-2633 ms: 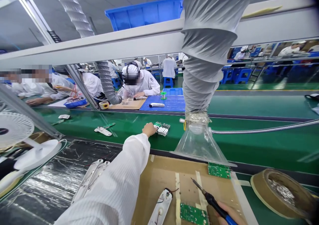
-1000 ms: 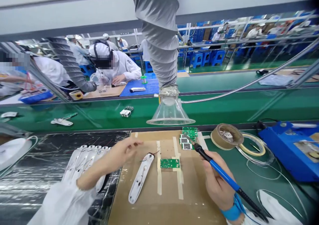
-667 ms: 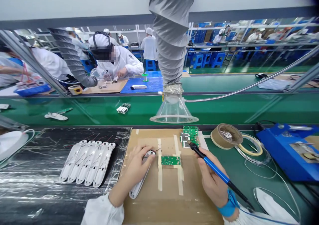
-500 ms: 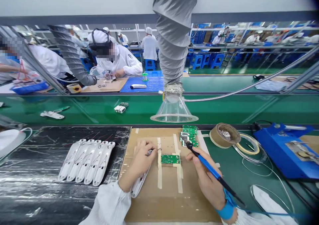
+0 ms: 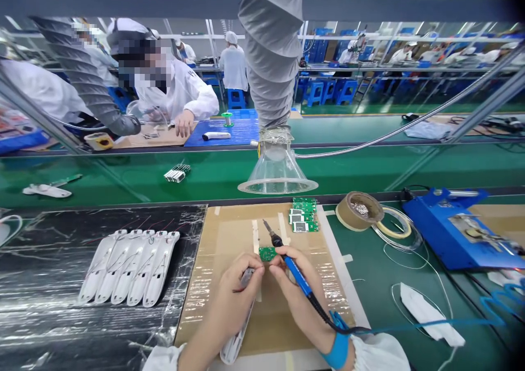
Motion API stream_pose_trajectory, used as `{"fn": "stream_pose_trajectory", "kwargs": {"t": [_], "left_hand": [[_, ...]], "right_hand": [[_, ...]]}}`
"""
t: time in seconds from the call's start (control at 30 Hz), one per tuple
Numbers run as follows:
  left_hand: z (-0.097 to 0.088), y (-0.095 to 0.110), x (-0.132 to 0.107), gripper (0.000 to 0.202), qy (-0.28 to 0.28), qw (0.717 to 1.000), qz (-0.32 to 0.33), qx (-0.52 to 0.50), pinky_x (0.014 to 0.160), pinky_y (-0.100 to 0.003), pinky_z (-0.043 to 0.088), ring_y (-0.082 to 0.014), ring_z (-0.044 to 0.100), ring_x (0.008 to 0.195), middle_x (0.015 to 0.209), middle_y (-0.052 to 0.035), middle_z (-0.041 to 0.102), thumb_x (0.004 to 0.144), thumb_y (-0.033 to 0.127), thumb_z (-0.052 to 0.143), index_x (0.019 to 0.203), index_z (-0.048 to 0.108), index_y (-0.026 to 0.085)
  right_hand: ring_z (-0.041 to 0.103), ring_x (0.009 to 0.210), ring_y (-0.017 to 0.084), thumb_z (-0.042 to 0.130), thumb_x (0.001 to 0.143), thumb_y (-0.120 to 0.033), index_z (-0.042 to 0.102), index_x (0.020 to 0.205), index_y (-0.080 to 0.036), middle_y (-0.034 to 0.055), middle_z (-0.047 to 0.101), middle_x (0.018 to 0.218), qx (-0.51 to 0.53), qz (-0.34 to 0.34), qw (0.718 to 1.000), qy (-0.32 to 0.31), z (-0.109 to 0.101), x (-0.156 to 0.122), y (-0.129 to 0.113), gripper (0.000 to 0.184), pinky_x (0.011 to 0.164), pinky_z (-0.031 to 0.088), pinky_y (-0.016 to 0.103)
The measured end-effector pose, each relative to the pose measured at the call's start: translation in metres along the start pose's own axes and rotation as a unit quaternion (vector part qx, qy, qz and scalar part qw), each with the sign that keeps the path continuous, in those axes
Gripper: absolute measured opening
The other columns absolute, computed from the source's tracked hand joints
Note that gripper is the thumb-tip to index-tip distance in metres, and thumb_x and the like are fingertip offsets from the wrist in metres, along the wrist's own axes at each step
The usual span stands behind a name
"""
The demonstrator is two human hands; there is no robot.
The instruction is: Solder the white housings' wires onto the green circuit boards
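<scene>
My right hand (image 5: 301,286) is closed around a blue-handled soldering iron (image 5: 298,277), its metal tip pointing up and left above the cardboard. The same hand's fingertips are at the right end of a small green circuit board (image 5: 267,253), partly covered by them. My left hand (image 5: 235,294) is closed, thumb and fingers pinched beside the board's lower left edge. A small grey part (image 5: 246,277) with a dark red wire shows between its fingers; its exact kind is unclear. Beneath that hand lies a white plastic shell (image 5: 233,350), mostly hidden.
Several white shells with wires (image 5: 129,267) lie on black sheeting at left. More circuit boards (image 5: 304,220) sit at the cardboard's far edge. A tape roll (image 5: 348,216), wire coil (image 5: 404,230) and blue soldering station (image 5: 441,239) stand right. An extraction hood (image 5: 279,174) hangs above.
My right hand and the soldering iron have moved left and down to the board. My left hand has come closer to it. The view has shifted; a co-worker's hand opposite has moved.
</scene>
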State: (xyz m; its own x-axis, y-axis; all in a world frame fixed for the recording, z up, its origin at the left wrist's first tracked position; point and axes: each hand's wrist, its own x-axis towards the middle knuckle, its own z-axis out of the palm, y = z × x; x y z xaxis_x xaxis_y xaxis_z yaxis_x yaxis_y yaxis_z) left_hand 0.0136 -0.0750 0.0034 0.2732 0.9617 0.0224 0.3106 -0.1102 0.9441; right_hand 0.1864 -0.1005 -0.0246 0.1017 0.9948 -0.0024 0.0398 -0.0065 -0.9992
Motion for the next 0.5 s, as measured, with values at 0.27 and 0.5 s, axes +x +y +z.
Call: {"fn": "stream_pose_trajectory", "kwargs": {"t": [0.27,0.5], "left_hand": [[0.0058,-0.0058,-0.0047,0.022,0.026,0.999,-0.021,-0.038,0.082,-0.034,0.050,-0.0222,0.065,0.087,0.091,-0.0035,0.068,0.101,0.037,0.058,0.084,0.065,0.024],[0.0074,-0.0067,-0.0026,0.023,0.017,0.998,-0.032,-0.057,0.084,-0.035,0.051,-0.0233,0.066,0.091,0.093,-0.0046,0.069,0.101,0.037,0.058,0.084,0.065,0.024]], "right_hand": [[0.073,0.078,0.018,0.077,0.098,-0.040,0.073,0.114,-0.025,0.0008,0.076,0.092,0.011,-0.029,0.998,0.048,0.0053,-0.0031,0.0033,0.022,0.074,0.060,0.025],[0.075,0.092,0.020,0.074,0.101,-0.037,0.070,0.122,-0.027,0.0020,0.076,0.100,-0.003,-0.052,0.998,0.042,0.0048,-0.0023,0.0102,0.023,0.083,0.062,0.028]]}}
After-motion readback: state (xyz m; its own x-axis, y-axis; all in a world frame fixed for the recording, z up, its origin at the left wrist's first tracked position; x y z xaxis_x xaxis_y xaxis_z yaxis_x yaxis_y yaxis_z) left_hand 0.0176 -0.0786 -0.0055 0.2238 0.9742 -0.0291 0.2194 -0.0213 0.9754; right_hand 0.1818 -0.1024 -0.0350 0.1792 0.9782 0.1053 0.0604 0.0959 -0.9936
